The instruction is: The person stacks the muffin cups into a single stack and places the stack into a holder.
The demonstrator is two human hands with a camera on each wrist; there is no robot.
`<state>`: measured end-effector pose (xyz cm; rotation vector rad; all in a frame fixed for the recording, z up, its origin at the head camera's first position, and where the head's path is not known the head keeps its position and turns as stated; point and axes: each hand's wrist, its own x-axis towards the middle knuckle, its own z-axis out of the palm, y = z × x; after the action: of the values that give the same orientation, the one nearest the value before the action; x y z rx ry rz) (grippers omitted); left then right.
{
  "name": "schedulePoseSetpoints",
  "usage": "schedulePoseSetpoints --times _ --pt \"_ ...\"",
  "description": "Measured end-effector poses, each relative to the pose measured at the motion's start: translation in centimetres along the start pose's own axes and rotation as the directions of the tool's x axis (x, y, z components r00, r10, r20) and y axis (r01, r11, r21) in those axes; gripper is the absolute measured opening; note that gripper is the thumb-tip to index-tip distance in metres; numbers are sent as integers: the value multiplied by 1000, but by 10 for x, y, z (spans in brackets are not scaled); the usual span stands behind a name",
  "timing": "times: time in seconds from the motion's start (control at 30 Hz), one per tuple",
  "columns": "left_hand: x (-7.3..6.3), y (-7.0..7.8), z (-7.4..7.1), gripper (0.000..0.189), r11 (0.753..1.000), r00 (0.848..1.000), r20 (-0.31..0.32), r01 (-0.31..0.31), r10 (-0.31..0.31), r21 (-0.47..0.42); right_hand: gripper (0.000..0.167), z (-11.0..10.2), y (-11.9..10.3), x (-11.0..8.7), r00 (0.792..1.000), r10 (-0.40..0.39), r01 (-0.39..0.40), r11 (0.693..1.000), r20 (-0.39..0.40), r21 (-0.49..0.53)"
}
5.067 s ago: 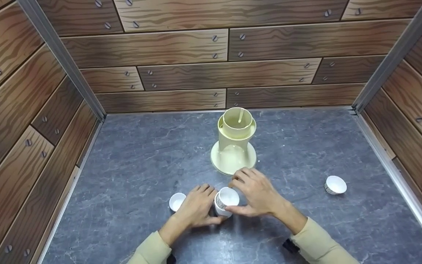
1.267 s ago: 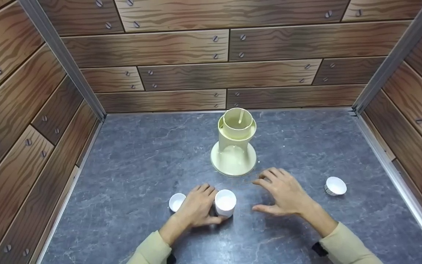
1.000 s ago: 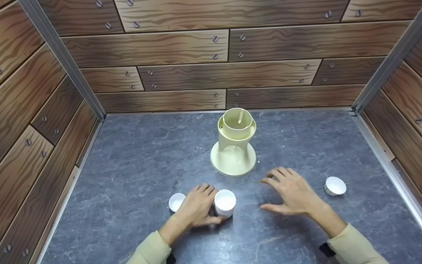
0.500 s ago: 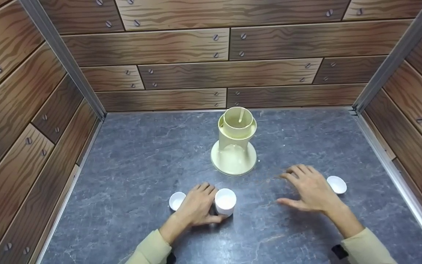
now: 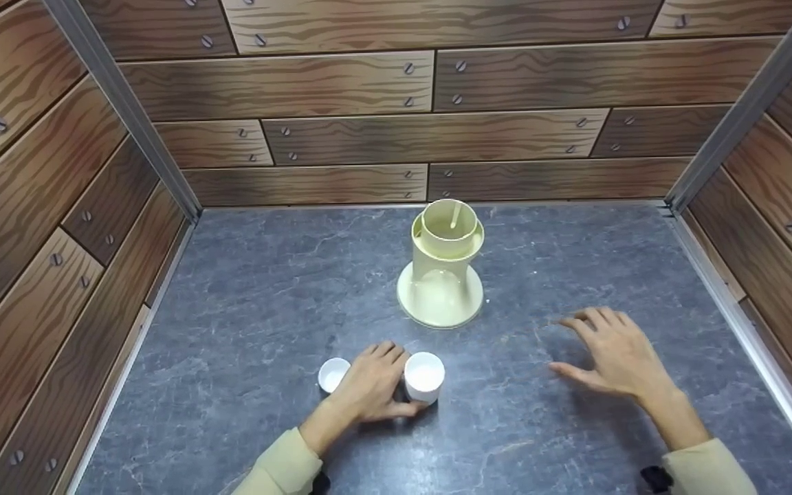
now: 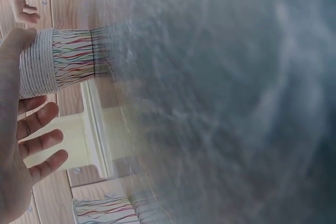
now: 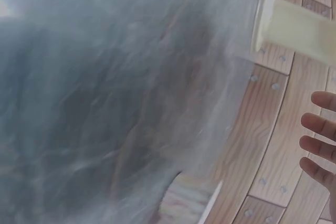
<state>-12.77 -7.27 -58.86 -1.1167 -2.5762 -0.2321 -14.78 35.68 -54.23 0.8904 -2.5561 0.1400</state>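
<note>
A stack of several nested small white paper cups (image 5: 424, 375) stands upright on the table; in the left wrist view the stack (image 6: 73, 56) shows ribbed rims and coloured wavy lines. My left hand (image 5: 372, 385) holds it from the left, thumb at the front and fingers behind. Beside that hand's outer side sits a single cup (image 5: 333, 375), partly covered by it. To the right, my right hand (image 5: 619, 354) hovers with fingers spread and nothing between them. Another cup (image 7: 189, 200) stands near it in the right wrist view, hidden by the hand in the head view.
Behind the hands stands a pale yellow cylindrical stand (image 5: 440, 295) on a round base, with an open tube on top. Wood-patterned walls (image 5: 341, 141) with metal corner posts enclose the grey marbled table (image 5: 265, 289) at the back and sides.
My right hand let go of a cup at the stack, then moved right, until it covers the far-right cup in the head view. My left hand has stayed at the stack.
</note>
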Motion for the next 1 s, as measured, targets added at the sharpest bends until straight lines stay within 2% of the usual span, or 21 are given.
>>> schedulePoseSetpoints --times 0.33,0.57,1.0 --pt "1 0 0 74 1000 1000 1 -6 6 -2 82 2 23 -18 991 119 -118 993 63 -27" --pt "1 0 -2 75 1000 1000 28 -2 2 0 87 1 34 -29 968 216 -211 976 130 -53" --pt "2 1 -2 75 1000 999 39 6 -6 7 90 4 55 -45 945 278 -271 960 171 -67"
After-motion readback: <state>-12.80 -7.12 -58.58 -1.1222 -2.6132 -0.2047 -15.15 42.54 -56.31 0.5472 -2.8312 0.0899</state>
